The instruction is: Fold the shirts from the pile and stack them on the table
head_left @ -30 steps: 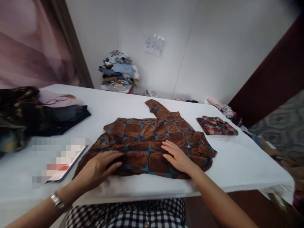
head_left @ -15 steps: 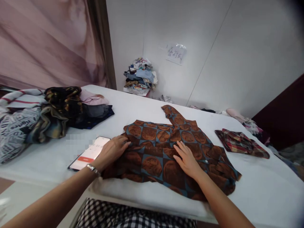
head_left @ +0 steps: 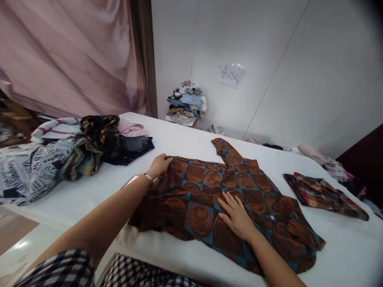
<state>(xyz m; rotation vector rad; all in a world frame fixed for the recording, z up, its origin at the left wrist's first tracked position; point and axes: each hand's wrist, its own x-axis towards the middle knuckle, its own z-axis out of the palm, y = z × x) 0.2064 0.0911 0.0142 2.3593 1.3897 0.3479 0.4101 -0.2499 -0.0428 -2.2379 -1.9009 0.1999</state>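
Note:
A brown shirt with blue squares and rust circles (head_left: 209,191) lies spread on the white table (head_left: 185,139). My left hand (head_left: 160,165) reaches to the shirt's far left edge, its fingers curled round the cloth there. My right hand (head_left: 237,215) lies flat on the middle of the shirt with its fingers stretched out. A watch sits on my left wrist. A phone (head_left: 130,181) peeks out beside my left forearm, mostly hidden.
A heap of mixed clothes (head_left: 68,151) covers the table's left side. A folded plaid cloth (head_left: 323,195) lies at the right. More clothes (head_left: 187,99) are stacked against the white wall, under a paper note (head_left: 230,75). A pink curtain (head_left: 74,59) hangs at left.
My left hand has moved from the shirt's near left part up to its far left edge and closed on it. The right hand stays flat on the shirt. The view has swung leftward.

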